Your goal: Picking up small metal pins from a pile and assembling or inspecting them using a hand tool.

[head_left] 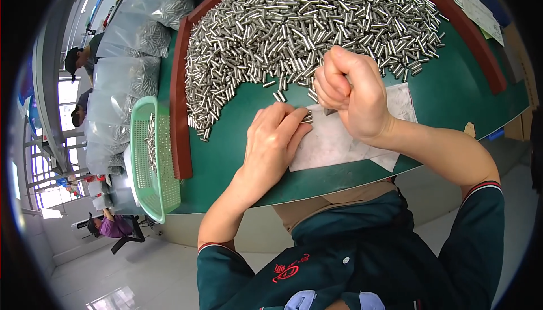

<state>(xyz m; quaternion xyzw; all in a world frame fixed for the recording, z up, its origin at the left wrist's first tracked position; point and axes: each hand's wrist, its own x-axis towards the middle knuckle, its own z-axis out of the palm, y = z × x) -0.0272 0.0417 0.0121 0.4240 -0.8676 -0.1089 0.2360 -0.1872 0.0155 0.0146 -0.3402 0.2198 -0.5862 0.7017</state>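
Note:
A large heap of short, shiny metal pins [305, 22] covers the far part of the green table [220, 157]. My left hand [271, 137] rests near the table's front with its fingers curled, and a few metal pins [307, 117] show at its fingertips. Just right of it, my right hand [359, 95] is raised a little and closed into a fist. A dark bit of metal shows under its lower edge, but what lies inside the fist is hidden. Beneath both hands is a white, smudged cloth or sheet [334, 143].
Dark red rails [180, 106] border the heap on both sides. On the left stand a green plastic basket [161, 188] with pins inside and several clear bags [127, 78] of pins. Papers [478, 13] lie at the far right. Other people [116, 226] are off to the left.

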